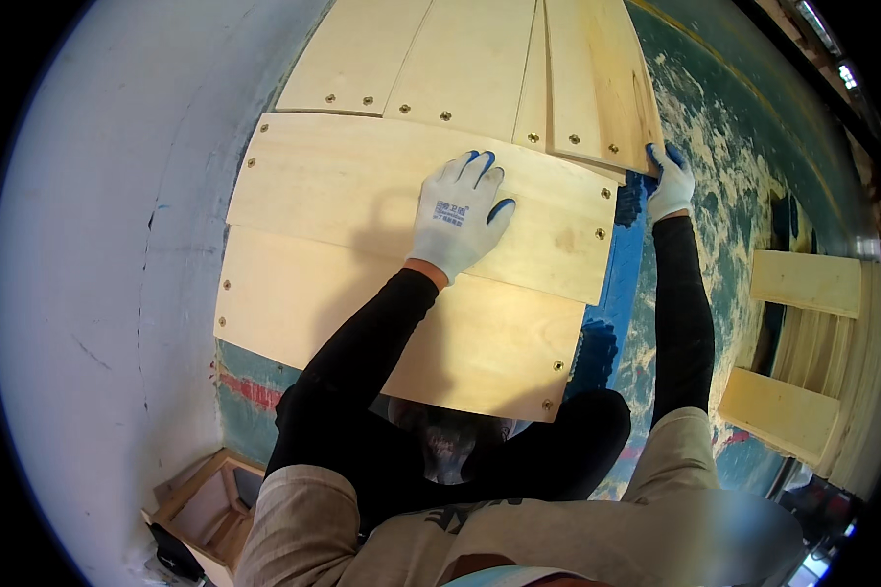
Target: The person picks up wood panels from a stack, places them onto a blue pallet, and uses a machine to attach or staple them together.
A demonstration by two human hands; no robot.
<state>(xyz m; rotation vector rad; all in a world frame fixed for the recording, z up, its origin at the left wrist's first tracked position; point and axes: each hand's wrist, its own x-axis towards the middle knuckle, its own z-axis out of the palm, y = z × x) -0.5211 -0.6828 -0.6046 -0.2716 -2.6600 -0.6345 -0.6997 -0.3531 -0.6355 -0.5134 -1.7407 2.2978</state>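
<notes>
My left hand (460,213), in a white glove with blue fingertips, lies flat with its fingers stretched on a wide pale wooden panel (313,181). This panel has brass-coloured fasteners near its ends, and a second wooden panel (499,328) adjoins it on the near side. At the far right, my right hand (671,183), gloved the same way, grips the near right corner of a lengthwise wooden board (602,83). Its fingertips are at the board's edge; the underside is hidden. More lengthwise boards (470,59) lie left of that one, with fasteners along their near ends.
A blue strip (622,269) shows along the panels' right side. The green floor (724,186) is scuffed and dusty. Wooden pieces (808,281) are stacked at right. A wooden frame-like box (201,504) stands at lower left, beside the pale wall (98,245). My knees are below the panels.
</notes>
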